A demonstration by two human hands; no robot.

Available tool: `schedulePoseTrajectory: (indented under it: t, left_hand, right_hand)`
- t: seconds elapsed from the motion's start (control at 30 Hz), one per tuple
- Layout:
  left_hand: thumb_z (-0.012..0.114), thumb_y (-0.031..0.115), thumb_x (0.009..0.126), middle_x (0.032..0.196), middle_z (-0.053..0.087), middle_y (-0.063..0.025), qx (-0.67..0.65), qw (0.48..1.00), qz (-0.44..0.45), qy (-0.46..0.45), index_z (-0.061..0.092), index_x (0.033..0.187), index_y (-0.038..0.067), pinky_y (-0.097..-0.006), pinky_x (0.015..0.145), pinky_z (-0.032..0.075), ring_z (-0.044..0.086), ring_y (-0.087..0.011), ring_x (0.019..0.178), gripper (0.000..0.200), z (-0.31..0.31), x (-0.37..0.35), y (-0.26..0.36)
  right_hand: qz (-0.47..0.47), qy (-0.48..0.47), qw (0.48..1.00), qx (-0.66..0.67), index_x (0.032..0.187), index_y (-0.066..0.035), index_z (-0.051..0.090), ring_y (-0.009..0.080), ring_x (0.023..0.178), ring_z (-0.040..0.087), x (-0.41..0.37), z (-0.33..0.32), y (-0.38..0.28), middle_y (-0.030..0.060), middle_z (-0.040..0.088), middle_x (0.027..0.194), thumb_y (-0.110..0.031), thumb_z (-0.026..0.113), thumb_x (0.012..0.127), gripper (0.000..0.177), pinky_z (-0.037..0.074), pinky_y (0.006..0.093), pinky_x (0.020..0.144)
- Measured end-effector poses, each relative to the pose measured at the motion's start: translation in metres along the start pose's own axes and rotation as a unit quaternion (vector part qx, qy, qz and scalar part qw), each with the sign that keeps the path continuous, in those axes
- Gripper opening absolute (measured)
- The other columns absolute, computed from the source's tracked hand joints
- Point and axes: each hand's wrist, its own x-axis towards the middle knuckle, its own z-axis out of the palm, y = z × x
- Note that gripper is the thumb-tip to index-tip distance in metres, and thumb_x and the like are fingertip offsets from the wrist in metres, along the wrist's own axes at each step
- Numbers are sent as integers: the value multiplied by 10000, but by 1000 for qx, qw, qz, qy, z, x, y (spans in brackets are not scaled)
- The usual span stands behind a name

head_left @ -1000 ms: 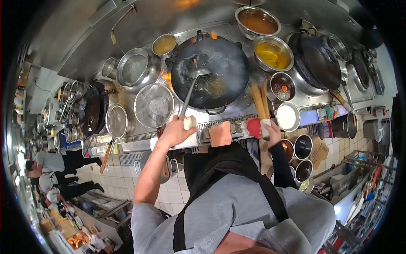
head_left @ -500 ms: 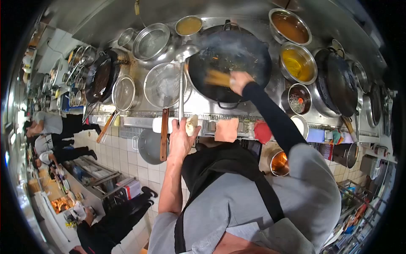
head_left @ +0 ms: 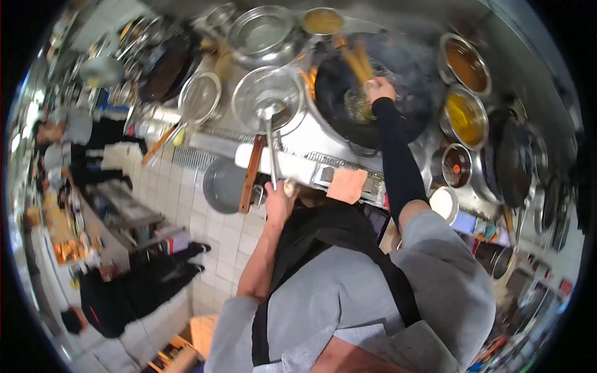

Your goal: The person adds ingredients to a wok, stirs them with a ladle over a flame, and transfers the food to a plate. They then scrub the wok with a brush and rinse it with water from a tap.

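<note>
Head view shows the right hand (head_left: 379, 91) wrapped round the brush (head_left: 356, 63), which points away and left over the wok (head_left: 418, 112), the left hand (head_left: 280, 202) gripping the ladle (head_left: 270, 146).

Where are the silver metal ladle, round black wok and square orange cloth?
Silver metal ladle (head_left: 271, 149), head view: its handle.
Round black wok (head_left: 332, 102), head view: inner wall.
Square orange cloth (head_left: 347, 186), head view: its middle.

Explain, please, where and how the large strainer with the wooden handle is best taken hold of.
I would grip the wooden handle of the large strainer near its free end, coming from the near side. It is long, straight and juts past the counter; the ladle is over the bowl, so the rim seems less handy.
</note>
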Motion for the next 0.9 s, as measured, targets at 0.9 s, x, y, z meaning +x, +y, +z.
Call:
schedulePoseTrajectory:
  t: [0.9]
  left_hand:
    - [840, 317, 806, 1053, 730, -121, -507, 828, -219, -99, 652, 1132, 16, -362, 875, 544, 692, -228, 971, 481, -89, -56, -37]
  right_hand:
    - [-98, -28, 981, -167, 1105, -3, 746, 273, 908, 697, 79, -1, 57, 155, 767, 1011, -315, 761, 922, 362, 539, 397, 874]
